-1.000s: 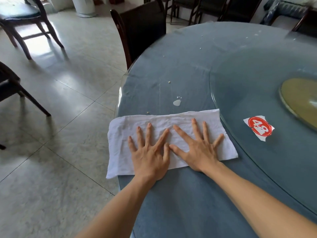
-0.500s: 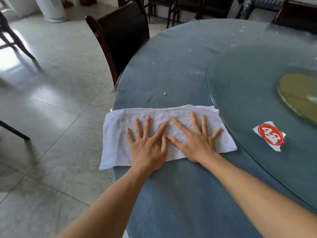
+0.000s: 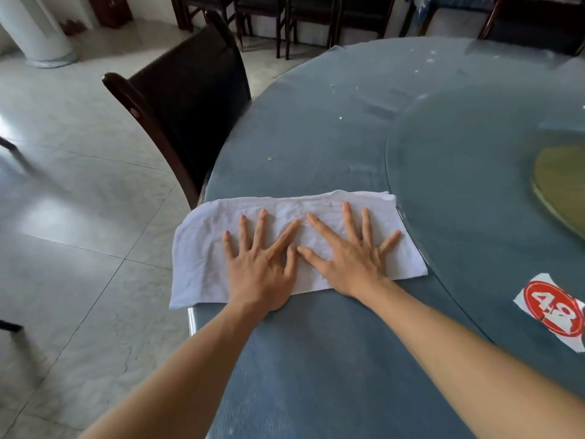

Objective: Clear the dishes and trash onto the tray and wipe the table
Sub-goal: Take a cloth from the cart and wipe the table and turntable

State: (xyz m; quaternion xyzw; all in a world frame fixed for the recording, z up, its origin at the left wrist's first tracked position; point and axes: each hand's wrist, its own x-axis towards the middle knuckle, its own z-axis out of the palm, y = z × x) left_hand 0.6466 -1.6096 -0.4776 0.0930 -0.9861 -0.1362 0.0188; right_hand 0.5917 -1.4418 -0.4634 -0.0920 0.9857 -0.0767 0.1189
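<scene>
I press my left hand (image 3: 261,274) and right hand (image 3: 349,264) flat, grasping nothing, on the cloth (image 3: 205,248) at the table (image 3: 316,359) edge; even pressure advised.

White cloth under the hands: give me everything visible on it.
The white rectangular cloth looks like thin, creased fabric, spread flat near the edge of the round blue-grey table. Its left end overhangs that edge. The left hand and right hand press on it, fingers splayed. Its right end reaches the glass turntable rim.

Cloth (image 3: 205,248): middle hidden under both hands.
Numbered sticker (image 3: 552,310): cut off at right edge.
Crumbs (image 3: 270,158): too small to identify.
</scene>
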